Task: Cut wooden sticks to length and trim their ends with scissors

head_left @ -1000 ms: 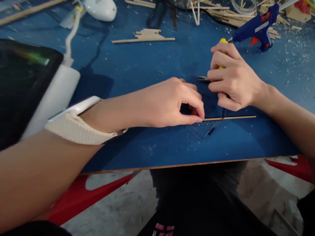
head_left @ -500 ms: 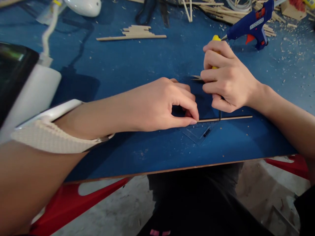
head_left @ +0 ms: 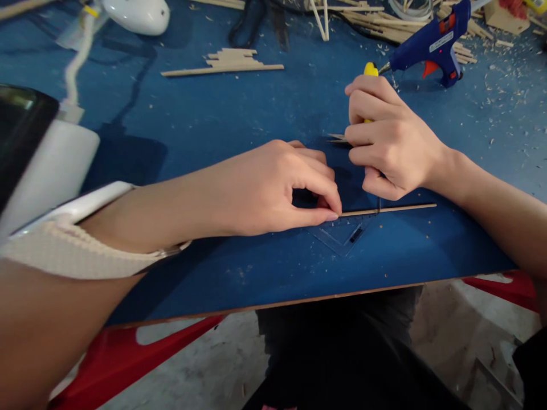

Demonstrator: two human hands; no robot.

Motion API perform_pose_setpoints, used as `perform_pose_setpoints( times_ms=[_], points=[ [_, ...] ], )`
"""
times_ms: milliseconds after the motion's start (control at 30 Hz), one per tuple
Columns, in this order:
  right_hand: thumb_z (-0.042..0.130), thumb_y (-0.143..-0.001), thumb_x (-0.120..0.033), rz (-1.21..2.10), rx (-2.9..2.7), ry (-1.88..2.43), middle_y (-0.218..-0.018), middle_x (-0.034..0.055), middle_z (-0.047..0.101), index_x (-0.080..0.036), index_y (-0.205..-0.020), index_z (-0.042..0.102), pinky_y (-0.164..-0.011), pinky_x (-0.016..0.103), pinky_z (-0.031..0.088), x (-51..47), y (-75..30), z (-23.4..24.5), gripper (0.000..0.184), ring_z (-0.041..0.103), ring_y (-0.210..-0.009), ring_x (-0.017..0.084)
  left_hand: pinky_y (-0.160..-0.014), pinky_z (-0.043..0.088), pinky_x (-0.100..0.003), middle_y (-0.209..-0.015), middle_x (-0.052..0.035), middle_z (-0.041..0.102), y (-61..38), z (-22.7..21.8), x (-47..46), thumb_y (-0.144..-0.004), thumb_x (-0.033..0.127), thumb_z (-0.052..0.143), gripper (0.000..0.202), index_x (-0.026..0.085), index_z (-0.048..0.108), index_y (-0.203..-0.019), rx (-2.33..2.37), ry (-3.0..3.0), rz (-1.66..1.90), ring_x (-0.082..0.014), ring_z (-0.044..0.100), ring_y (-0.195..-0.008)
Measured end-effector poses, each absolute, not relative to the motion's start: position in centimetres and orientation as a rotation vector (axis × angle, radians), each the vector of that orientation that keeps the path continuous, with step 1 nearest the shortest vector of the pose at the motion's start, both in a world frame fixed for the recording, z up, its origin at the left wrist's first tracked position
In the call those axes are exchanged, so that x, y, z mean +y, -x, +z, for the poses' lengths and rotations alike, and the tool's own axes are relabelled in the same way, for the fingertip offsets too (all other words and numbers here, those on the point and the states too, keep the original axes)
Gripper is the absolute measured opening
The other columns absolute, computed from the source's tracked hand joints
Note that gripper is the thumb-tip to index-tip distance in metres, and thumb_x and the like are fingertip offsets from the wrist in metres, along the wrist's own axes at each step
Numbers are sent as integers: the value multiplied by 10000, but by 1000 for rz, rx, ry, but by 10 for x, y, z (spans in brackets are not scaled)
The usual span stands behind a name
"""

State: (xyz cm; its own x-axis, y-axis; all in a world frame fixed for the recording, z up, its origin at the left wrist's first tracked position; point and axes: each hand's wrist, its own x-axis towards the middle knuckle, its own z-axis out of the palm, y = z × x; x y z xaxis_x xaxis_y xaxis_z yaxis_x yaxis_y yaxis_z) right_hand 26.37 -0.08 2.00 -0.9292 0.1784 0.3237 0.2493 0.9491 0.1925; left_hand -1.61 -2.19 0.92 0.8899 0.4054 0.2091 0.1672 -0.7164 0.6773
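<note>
My left hand (head_left: 282, 188) pinches one end of a thin wooden stick (head_left: 401, 209) and presses it flat on the blue board (head_left: 239, 125). A clear plastic triangle ruler (head_left: 342, 234) lies just under the stick. My right hand (head_left: 391, 142) is fisted round a yellow-handled knife (head_left: 370, 71), held upright, and its dark blade tip touches the stick near its middle. A watch with a pale strap sits on my left wrist.
A blue glue gun (head_left: 431, 42) lies at the back right among loose sticks and shavings. A stack of cut sticks (head_left: 226, 61) is at the back centre. A white device with a cable (head_left: 132, 12) and a dark screen (head_left: 17, 131) stand left. Red stool legs (head_left: 128, 359) show below the board's front edge.
The view has shifted a little, so everything sits further left. Both hands keep their grip, with the blade still on the stick.
</note>
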Motion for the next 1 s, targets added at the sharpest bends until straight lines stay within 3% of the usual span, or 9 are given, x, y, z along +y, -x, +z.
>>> perform_pose_setpoints(
  times_ms=[533,700,1000],
  points=[
    [517,-1015,-186,-361,-2860,316,-845,42,613,-207,-749,650,-1195,672,582,1,-264,16,298,633,-1062,271,-895,590,-482,-933,130,862,15,10,-23,-1155,409,636,290,510,873,-1022,426,-2362,442,-241,739,-845],
    [487,-1036,-191,-343,-2789,279,-826,21,608,-218,-734,628,-1143,653,597,2,-264,13,334,621,-1034,251,-890,580,-475,-927,123,859,15,11,-25,-1135,402,647,283,517,873,-1009,453,-2354,440,-249,735,-837],
    [505,-1032,-209,-363,-2788,279,-822,24,632,-225,-729,626,-1145,621,606,4,-264,11,327,624,-1016,244,-914,541,-434,-931,49,868,14,17,-22,-1147,383,639,335,347,898,-938,481,-2366,306,-233,785,-881]
  ],
)
